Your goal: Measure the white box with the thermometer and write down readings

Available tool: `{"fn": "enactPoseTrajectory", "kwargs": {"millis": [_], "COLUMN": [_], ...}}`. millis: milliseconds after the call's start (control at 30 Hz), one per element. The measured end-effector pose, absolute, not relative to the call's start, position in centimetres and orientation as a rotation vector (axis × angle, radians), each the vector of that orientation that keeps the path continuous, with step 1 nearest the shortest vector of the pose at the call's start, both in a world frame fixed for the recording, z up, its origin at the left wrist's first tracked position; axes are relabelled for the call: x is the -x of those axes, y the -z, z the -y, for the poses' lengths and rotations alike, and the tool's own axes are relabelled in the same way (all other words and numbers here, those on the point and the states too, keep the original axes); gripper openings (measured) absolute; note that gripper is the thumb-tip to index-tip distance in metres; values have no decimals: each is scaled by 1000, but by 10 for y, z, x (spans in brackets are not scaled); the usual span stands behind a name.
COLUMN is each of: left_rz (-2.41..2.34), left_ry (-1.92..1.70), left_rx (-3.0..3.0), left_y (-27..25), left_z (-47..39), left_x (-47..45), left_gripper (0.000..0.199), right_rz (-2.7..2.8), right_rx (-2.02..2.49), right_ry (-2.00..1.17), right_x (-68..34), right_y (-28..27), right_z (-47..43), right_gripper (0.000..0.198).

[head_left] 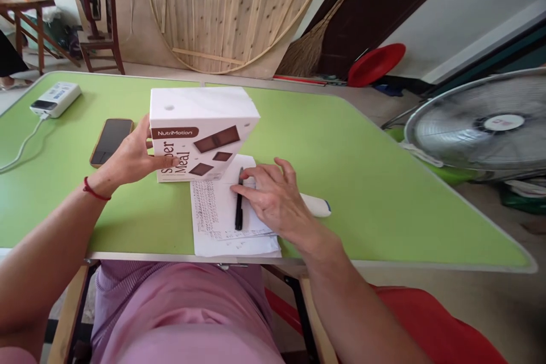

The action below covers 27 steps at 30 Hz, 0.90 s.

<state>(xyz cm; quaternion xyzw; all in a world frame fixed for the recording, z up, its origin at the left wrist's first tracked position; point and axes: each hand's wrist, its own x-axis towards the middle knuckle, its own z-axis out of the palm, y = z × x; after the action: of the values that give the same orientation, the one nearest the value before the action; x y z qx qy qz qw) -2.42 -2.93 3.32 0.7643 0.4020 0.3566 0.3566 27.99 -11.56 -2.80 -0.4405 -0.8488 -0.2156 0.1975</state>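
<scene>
So, a crisp-edged white cardboard box [200, 105] with brown printing is being gripped at its left side by the left hand [143, 162], thumb being pressed flat on the printed front and the fingers partly being hidden by the side edge. It's being held upright over the far end of some thin white paper sheets [209, 244]; whether its base is being supported by the counter [384, 199] can't really be told. The sheets are being layered a bit unevenly, and the top one is being filled with tight rows of dark writing.

A slim, glossy black pen [239, 210] is being kept lengthwise on the paper, its upper part being met by the thumb and index finger of the right hand [239, 181]. That hand is being held half open, fingers loosely curved; can't tell if the pen is actually being gripped. A smooth, rounded white object [315, 205] is being partly covered by the same hand.

Over on the left, the smooth green counter is being shared by a flat dark phone [111, 141] and a blocky white power bank [55, 99], into which a thin white cable [26, 142] is being plugged.
</scene>
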Motion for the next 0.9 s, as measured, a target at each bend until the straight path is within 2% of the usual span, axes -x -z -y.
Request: {"fn": "enactPoseTrajectory", "kwargs": {"millis": [167,200,267,333,367,433,500,567,600,733,867,900], "left_rz": [-1070,-1069,-1060,-1075,-1100,-1122,-1008,-836,-761,-489,-430,-428], "left_ry": [-826,-826,-924,-1160,-1313,-1614,-1786,-1591,-1456,-641,-112,-57], "left_rx": [-2190,-2247,-2351,-2401,-2399,-2392,-2480,-2641,-2724,-2971,-2923,-2903], "left_y": [-29,-29,-31,-36,-39,-46,-52,-56,-56,-46,-30,-28], "left_z": [26,27,31,37,41,51,64,77,82,91,86,84], "left_x": [27,26,25,25,25,26,24,18,13,-9,-20,-20], "left_gripper": [54,58,82,106,110,93,57,23,14,18,17,18], "right_rz": [2399,2404,2407,2360,2308,2140,1894,1636,1532,1330,1260,1258], "right_rx": [1187,1162,1103,1025,986,949,987,1058,1079,1105,1269,1310], "right_ry": [582,582,569,503,442,288,98,-120,-240,-668,-752,-735], "right_x": [-275,-275,-273,-270,-268,-263,-259,-256,-254,-246,-234,-231], "right_y": [27,26,23,21,21,22,25,28,29,31,30,30], "right_z": [117,118,120,125,128,136,144,152,155,164,169,170], "right_gripper": [34,32,28,21,18,11,11,10,5,23,3,6]}}
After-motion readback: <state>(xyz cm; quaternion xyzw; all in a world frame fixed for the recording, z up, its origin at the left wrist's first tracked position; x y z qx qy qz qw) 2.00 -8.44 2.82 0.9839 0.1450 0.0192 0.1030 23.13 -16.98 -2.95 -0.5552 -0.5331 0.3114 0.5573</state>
